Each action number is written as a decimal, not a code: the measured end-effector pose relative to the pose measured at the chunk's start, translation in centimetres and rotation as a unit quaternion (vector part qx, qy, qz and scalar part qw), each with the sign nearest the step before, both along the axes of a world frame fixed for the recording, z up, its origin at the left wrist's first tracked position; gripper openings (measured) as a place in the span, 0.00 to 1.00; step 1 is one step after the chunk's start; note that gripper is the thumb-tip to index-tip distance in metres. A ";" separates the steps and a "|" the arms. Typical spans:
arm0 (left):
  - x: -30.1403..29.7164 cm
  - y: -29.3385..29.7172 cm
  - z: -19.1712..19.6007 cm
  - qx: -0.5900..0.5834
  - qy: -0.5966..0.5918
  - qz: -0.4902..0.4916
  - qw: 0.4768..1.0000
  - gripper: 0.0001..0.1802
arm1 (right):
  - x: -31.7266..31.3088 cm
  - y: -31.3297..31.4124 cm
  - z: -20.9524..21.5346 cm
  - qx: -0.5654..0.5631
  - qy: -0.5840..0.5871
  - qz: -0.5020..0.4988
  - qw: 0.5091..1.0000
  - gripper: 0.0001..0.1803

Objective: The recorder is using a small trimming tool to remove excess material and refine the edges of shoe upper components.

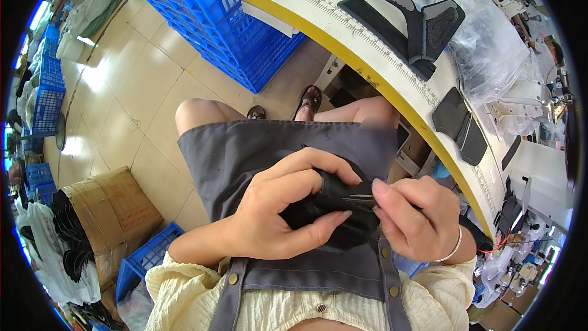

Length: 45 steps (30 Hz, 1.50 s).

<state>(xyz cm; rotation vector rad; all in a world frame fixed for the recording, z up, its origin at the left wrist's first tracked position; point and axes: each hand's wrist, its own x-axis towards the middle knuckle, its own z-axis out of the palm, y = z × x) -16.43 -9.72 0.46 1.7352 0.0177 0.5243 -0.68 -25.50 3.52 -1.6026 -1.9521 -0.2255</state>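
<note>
In my left hand (288, 202) is a soft black piece (334, 199), with the fingers curled over its far side and the thumb along its near side. The material looks like fabric or thin leather. My right hand (419, 214) is closed in a pinch on a slim metal tool (360, 198). Its narrow tip lies against the black piece, between my left thumb and fingers. Most of the tool is hidden by my right fingers, so its exact kind does not show. Both hands are above the dark grey apron (226, 153) on my lap.
A white table (318, 9) with a yellow edge and printed ruler marks curves along the right. Black cut pieces (422, 30) and clear plastic bags (490, 55) lie on it. Blue crates (208, 30) stand ahead; a cardboard box (113, 208) is at the left on the tiled floor (141, 86).
</note>
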 end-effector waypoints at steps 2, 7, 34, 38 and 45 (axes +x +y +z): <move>-0.1 0.1 0.0 -0.010 -0.003 -0.002 1.000 0.10 | 0.2 0.1 -0.1 -0.001 0.017 0.001 1.000 0.22; -0.1 0.1 -0.1 -0.009 0.005 -0.009 1.000 0.16 | 0.2 0.1 0.1 -0.003 0.014 0.001 1.000 0.22; 0.5 -1.4 -1.0 -0.080 0.036 -0.020 0.996 0.17 | -0.7 0.4 -2.0 0.061 -0.083 -0.021 0.994 0.17; 0.5 -1.3 -0.8 -0.068 0.031 -0.029 0.997 0.15 | -0.4 -0.1 -1.8 0.050 -0.052 -0.017 0.997 0.19; 0.6 -1.9 -0.8 -0.047 0.040 -0.040 0.997 0.10 | -0.4 0.1 -2.4 0.017 0.047 -0.014 0.999 0.21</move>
